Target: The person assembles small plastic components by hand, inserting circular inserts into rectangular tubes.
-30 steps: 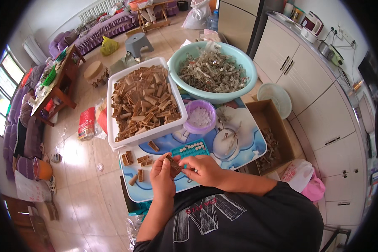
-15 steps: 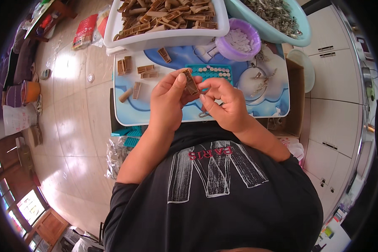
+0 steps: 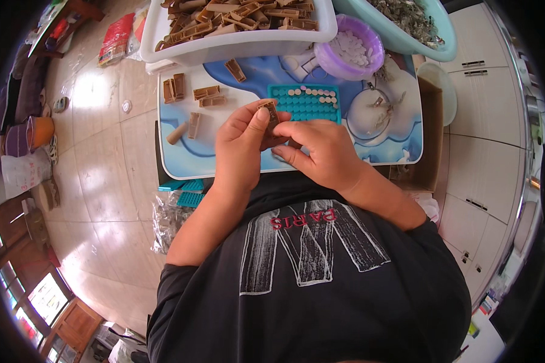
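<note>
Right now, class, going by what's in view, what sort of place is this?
Probably a room in a home, set up for small handwork: pale cabinets stand at the right, and the blue-patterned table bears a white tub heaped with brown pieces.

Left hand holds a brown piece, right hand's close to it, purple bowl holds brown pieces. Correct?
Wrong on contents: the head view shows the purple bowl holding white pieces, not brown. The left hand does hold a brown piece, with the right hand close to it.
</note>
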{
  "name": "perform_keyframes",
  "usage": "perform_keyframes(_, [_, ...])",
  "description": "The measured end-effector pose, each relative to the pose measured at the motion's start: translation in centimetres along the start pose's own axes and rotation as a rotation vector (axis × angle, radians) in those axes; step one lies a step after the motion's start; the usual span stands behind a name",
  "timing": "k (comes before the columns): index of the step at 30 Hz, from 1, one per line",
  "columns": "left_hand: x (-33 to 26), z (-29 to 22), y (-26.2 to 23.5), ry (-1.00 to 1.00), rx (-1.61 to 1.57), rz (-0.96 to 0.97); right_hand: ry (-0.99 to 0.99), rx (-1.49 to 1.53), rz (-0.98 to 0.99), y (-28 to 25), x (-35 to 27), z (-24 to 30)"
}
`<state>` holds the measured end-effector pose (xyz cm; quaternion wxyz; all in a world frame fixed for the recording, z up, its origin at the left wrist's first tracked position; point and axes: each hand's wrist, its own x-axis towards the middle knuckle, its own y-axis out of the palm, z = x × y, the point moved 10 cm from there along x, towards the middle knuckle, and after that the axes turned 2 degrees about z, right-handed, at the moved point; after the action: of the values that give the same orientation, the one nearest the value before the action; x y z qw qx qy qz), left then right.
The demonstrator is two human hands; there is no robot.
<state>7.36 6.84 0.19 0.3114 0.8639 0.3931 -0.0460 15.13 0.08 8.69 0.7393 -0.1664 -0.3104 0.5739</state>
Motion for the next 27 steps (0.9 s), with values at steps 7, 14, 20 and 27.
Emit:
perform_keyframes(7, [0.0, 1.3, 0.0, -0.077, 0.017, 0.079, 0.026, -0.095, -0.204, -2.5, 0.7, -1.2])
perform_keyframes(14, [-0.6, 1.9, 0.7, -0.131, 0.132, 0.150, -0.125, -0.202, -0.104, -0.8, 1.3, -1.0])
perform_keyframes(20, [-0.4, 2.7, 0.1, -0.172, 0.008, 0.116, -0.150, -0.252, -0.187, -0.8, -0.1, -0.4])
perform_keyframes(27, [-0.5, 3.6, -0.3, -0.214, 0.039, 0.061, -0.232, -0.229, -0.129, 0.1, -1.5, -0.4])
